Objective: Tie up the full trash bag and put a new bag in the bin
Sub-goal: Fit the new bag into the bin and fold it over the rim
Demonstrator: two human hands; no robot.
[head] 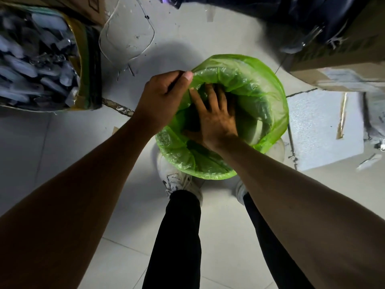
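Observation:
A thin bright green trash bag (pixel 268 88) lines a round pale bin (pixel 277 147) on the floor in front of my feet; its edge is folded over the bin's rim. My left hand (pixel 164 94) pinches the bag's edge at the rim's far left side, thumb on top. My right hand (pixel 216 113) reaches down inside the bag with fingers spread flat, pressing the plastic against the bin's inside. The bin's bottom is hidden by my right hand and the bag.
A yellow-edged cardboard box (pixel 83 65) full of dark objects stands at the left. More cardboard boxes (pixel 337 59) and a white foam slab (pixel 325 130) lie at the right. A loose white wire (pixel 129 38) lies on the tile floor beyond the bin. My shoes (pixel 177 180) stand beside the bin.

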